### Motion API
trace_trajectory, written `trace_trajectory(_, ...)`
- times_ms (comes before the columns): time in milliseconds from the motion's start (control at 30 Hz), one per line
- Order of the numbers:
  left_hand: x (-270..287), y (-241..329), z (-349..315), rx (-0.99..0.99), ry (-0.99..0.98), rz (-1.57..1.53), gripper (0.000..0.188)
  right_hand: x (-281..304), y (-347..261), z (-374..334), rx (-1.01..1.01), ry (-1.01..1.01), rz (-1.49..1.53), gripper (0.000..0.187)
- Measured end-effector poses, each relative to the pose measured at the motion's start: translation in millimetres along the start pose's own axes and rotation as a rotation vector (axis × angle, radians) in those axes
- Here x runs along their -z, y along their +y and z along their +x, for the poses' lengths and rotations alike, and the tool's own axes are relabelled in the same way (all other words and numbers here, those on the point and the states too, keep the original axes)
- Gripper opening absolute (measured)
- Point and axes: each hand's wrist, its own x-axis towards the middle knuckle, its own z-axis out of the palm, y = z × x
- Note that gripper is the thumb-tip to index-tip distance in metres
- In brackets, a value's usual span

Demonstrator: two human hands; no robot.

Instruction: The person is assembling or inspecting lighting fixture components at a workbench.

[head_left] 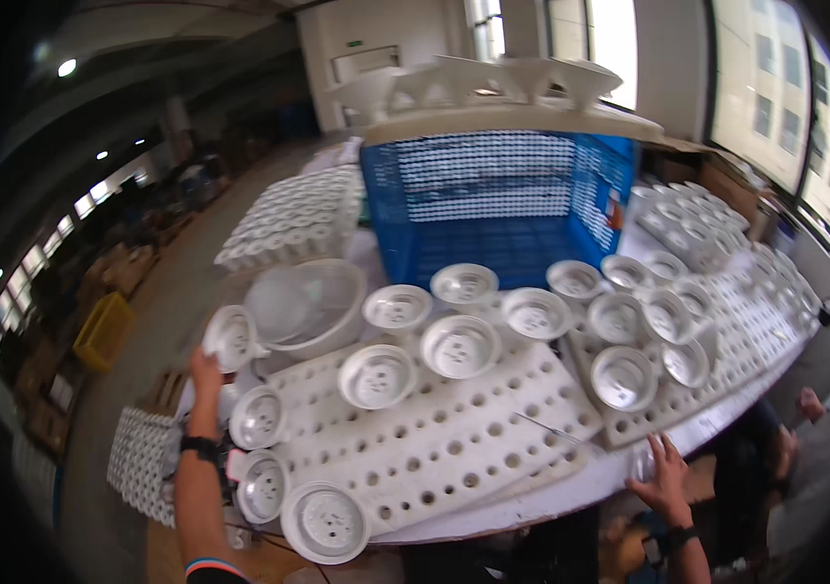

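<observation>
My left hand (pixel 205 375) grips a perforated white bowl (pixel 232 338) beside the tub (pixel 335 334); my right hand (pixel 666 479), apart, is at a clear object (pixel 643 463), grip uncertain. Probably I'm placing the bowl; that needs clearing the tub.

2 boards lie on the table (pixel 512 512): a left board (pixel 337 443) beside a right board (pixel 668 415). Bowls (pixel 461 346) stand across the left board's rear, 3 more along its left side. A rod (pixel 549 428) lies near its front right corner. Clustered dishes (pixel 624 382) occupy the right board. Behind sit a tub (pixel 327 334), left, and a crate (pixel 493 251), centre.
</observation>
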Motion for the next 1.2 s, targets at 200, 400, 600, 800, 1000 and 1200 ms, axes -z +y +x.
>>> trace_trajectory(200, 23, 267, -108, -0.314, -0.461, -0.276, 0.021, 50, -38, -48, -0.132, 0.107, 0.568, 0.079)
trace_trajectory(400, 63, 391, -299, -0.770, -1.230, 0.181, 0.021, 52, -96, -70, 0.021, -0.201, 1.264, 0.085)
trace_trajectory(600, -45, 338, -447, -0.261, -2.033, 0.056, 0.029, 25, -125, -91, -0.171, -0.572, 2.075, 0.089)
trace_trajectory(800, -36, 340, -518, 0.882, -1.946, -0.739, 0.076, 10, -119, -116, -0.336, -0.536, 2.237, 0.089)
trace_trajectory(1000, -21, 274, -518, 0.729, -2.075, -0.893, 0.104, 6, -106, -120, -0.211, -0.529, 2.047, 0.096)
trace_trajectory(1200, -41, 293, -531, 0.250, -1.816, -0.371, 0.096, 13, -108, -118, 0.422, -0.435, 1.140, 0.089)
